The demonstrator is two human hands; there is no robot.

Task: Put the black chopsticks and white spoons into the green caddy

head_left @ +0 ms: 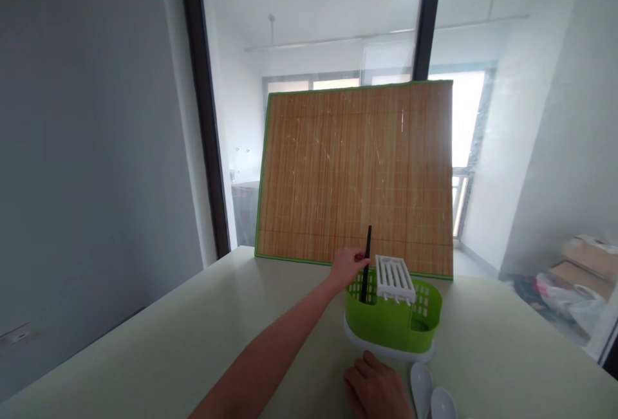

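My left hand (pixel 348 267) pinches dark chopsticks (pixel 367 255), which stand nearly upright with their lower end inside the left compartment of a green basket (pixel 386 329). A white slatted rack (pixel 394 277) sits across the middle of the basket, and a white base shows beneath it. Close to the front of the basket, my right hand (pixel 376 388) rests on the table with its fingers curled; whether anything is under them is hidden. Two white spoons (pixel 421 385) lie just to the right of that hand, partly cut off by the lower frame edge.
The pale table (pixel 232 316) extends to both sides. A bamboo mat (pixel 357 174) with green edging stands upright behind the basket at the table's far edge. Beyond are glass panels with dark frames, and cardboard boxes (pixel 584 264) with plastic bags at the far right.
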